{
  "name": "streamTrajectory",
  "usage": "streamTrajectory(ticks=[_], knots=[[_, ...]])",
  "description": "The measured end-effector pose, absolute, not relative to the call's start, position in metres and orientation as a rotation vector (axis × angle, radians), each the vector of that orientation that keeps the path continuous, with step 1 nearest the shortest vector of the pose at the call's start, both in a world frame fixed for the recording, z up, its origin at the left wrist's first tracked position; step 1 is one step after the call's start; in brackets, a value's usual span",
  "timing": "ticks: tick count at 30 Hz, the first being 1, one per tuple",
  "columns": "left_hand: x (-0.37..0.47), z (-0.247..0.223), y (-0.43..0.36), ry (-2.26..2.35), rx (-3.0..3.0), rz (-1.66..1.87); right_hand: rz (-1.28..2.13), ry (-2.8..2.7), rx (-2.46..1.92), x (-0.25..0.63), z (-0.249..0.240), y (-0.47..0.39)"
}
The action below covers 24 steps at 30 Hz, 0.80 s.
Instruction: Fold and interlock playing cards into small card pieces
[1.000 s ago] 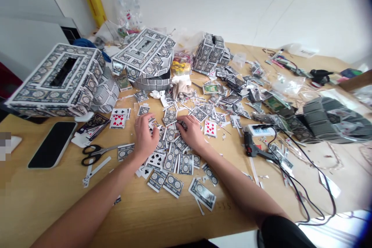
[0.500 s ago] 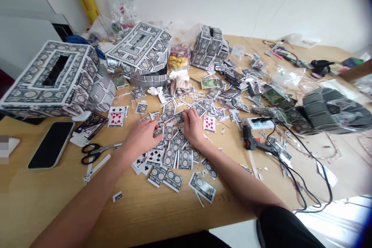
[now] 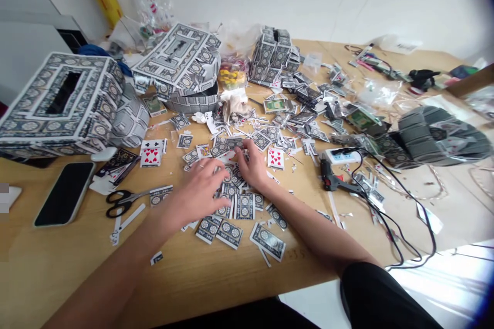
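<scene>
My left hand (image 3: 203, 187) hovers over a pile of cut playing cards (image 3: 244, 206), its fingers apart and nothing seen in them. To its right, my right hand (image 3: 251, 164) is closed at the far side of the pile, its fingertips on a blue-patterned card piece (image 3: 234, 143). Beside the right hand lies a hearts card (image 3: 275, 158). Black-handled scissors (image 3: 120, 202) rest left of my left hand, their blades towards a patterned card piece (image 3: 161, 195). More patterned pieces (image 3: 229, 234) lie nearer the table's front edge.
Card-covered boxes (image 3: 81, 97) and a phone (image 3: 65, 194) are on the left. A glue gun (image 3: 332, 180) with black cables lies to the right, near a power strip (image 3: 341, 156). Folded card pieces (image 3: 309, 95) and a grey card structure (image 3: 443, 136) stand further back.
My left hand has moved right and nearer over the pile, and its fingers have spread. My right hand has shifted slightly left. The whole view has shifted a little.
</scene>
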<state>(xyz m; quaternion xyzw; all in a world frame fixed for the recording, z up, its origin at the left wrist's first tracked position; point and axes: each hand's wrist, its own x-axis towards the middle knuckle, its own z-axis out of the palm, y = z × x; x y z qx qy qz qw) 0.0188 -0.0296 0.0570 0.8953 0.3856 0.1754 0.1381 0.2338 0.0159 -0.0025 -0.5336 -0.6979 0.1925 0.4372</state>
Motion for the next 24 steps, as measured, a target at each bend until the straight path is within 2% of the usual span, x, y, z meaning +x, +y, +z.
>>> streamTrajectory(ticks=[4,9,15,21,24], knots=[[0.044,0.045,-0.050,0.781,2.624,0.403,0.408,-1.803,-1.199,0.234,0.005,0.016],[0.035,0.036,-0.035,0.958,2.637,0.413,0.418,-1.758,-1.203,0.235,0.009,0.016],[0.022,0.047,-0.021,1.189,2.655,0.417,0.465,-1.641,-1.220,0.238,0.004,0.020],[0.051,0.044,-0.049,0.850,2.726,0.426,0.465,-1.577,-1.254,0.239,0.000,0.021],[0.064,0.035,-0.060,0.831,2.729,0.392,0.469,-1.559,-1.257,0.238,-0.001,0.021]])
